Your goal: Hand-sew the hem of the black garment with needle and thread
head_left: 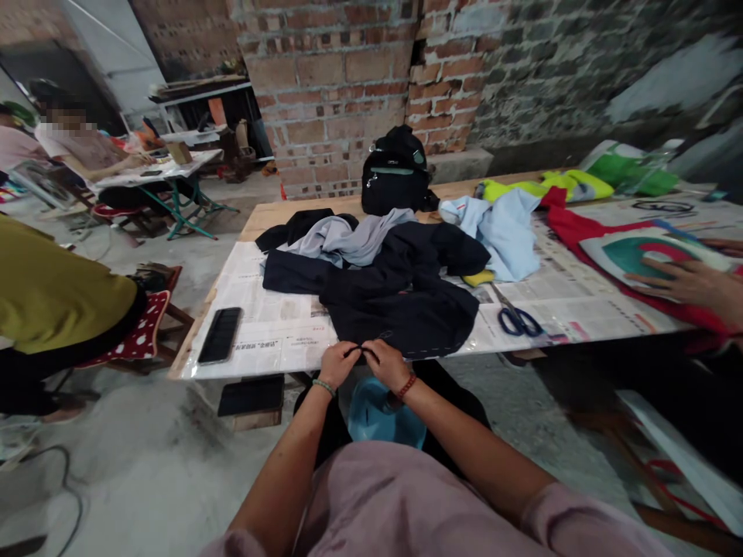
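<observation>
A dark navy garment [400,302] lies bunched on the newspaper-covered table, its near hem reaching the front edge. White stitch marks run along that hem. My left hand [340,362] pinches the hem at the table edge, fingers closed on the dark cloth. Close beside it, my right hand [386,363] grips the same hem, thumb and fingers pressed together. Whether a needle is between the fingers is too small to tell. Grey cloth [348,236] and light blue cloth [502,228] lie behind and beside the garment. Blue-handled scissors [518,319] rest to its right.
A black phone [220,335] lies at the table's left corner. A black backpack [395,172] stands at the back. Below my hands is a blue basin [380,422]. At right, a co-worker's hand [673,278] rests on red and green cloth. Another person [58,286] sits left.
</observation>
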The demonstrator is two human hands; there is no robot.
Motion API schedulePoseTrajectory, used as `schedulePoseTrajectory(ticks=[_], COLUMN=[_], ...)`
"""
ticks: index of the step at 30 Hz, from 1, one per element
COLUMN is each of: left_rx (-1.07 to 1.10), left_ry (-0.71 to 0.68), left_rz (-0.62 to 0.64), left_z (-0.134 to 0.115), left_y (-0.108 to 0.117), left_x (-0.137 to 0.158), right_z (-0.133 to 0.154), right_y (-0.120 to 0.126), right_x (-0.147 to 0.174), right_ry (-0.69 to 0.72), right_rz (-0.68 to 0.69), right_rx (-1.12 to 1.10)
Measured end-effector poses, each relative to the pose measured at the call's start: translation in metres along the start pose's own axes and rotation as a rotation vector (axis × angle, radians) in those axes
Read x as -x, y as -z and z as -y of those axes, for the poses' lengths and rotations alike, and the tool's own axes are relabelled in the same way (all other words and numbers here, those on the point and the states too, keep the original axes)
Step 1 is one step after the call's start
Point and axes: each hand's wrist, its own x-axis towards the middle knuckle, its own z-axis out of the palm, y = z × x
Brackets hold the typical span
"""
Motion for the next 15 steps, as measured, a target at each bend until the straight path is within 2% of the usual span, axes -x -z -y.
schedulePoseTrajectory(ticks=[5,15], left_rx=[0.013,0.011], left_ry=[0.024,0.048], left_rz=[-0.007,-0.001], left_z=[0.0000,-0.0053], left_y=[0.0004,0.0035], left_x=[-0.0008,-0.0001], right_z=[0.0031,0.0035], right_y=[-0.0028,-0.0014], right_x=[-0.0030,-0.0089], right_ry=[0.030,-0.066], right_rz=[-0.002,-0.062], right_rx=[0.000,-0.194])
